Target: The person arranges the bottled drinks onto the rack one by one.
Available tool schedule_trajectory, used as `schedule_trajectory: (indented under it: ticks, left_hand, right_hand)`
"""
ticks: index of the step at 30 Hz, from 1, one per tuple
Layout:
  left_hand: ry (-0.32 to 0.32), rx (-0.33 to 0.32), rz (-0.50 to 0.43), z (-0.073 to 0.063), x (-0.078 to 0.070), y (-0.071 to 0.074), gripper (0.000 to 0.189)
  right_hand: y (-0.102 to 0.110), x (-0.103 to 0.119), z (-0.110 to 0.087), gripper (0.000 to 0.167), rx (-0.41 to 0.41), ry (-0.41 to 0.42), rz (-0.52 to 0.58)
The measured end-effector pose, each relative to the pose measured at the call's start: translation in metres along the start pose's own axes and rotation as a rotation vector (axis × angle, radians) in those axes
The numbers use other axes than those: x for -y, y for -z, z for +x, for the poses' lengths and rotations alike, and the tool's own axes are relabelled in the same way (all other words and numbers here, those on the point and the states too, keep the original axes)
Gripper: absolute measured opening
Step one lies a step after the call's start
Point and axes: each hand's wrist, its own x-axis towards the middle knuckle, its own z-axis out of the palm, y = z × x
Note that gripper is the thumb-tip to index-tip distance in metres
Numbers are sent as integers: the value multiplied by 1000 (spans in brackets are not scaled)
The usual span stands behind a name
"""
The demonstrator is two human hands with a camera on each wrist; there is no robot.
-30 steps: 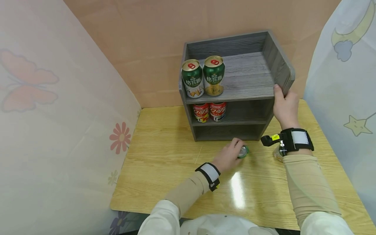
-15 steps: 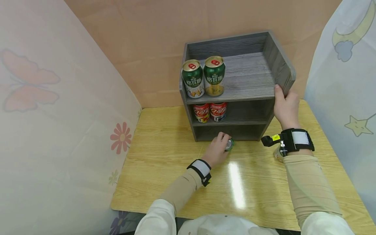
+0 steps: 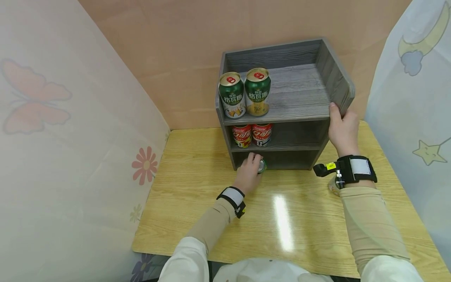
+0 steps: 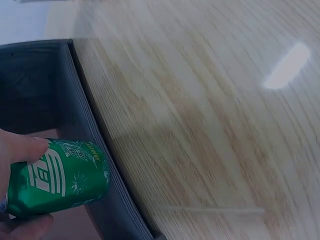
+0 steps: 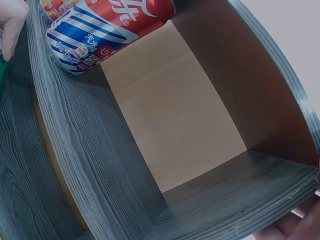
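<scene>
My left hand [image 3: 248,173] grips a green soda can [image 4: 75,175] around its upper part, at the front of the bottom compartment of a grey wooden shelf [image 3: 299,98]. In the left wrist view the can's base reaches over the shelf's bottom board, and my thumb and a finger lie on opposite sides of it. My right hand [image 3: 343,131] holds the shelf's right side panel, thumb on the inner face near the top board. Its fingertips [image 5: 300,225] show at the panel's edge in the right wrist view.
Two green-topped cans [image 3: 257,92] stand at the left of the top shelf. Below them, two red cans [image 3: 262,135] stand on the middle shelf. Another can [image 3: 333,185] is on the wooden table [image 3: 190,188], partly hidden by my right wrist strap. Printed cloth walls rise at both sides.
My left hand has carried the green soda can leftward and toward the shelf, from the table in front to the bottom compartment's left part. The right hand stays on the side panel.
</scene>
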Motion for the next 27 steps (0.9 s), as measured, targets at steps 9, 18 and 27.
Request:
schedule_trajectory:
  ticks: [9, 18, 27]
  left_hand:
    - [36, -35, 44, 0, 6, 3, 57]
    - [11, -191, 100, -4, 15, -12, 54]
    - [-1, -242, 193, -6, 18, -20, 54]
  right_hand:
    - [0, -3, 3, 52, 22, -15, 6]
    - [-1, -2, 1, 50, 12, 0, -4]
    - [-1, -3, 2, 52, 18, -9, 0]
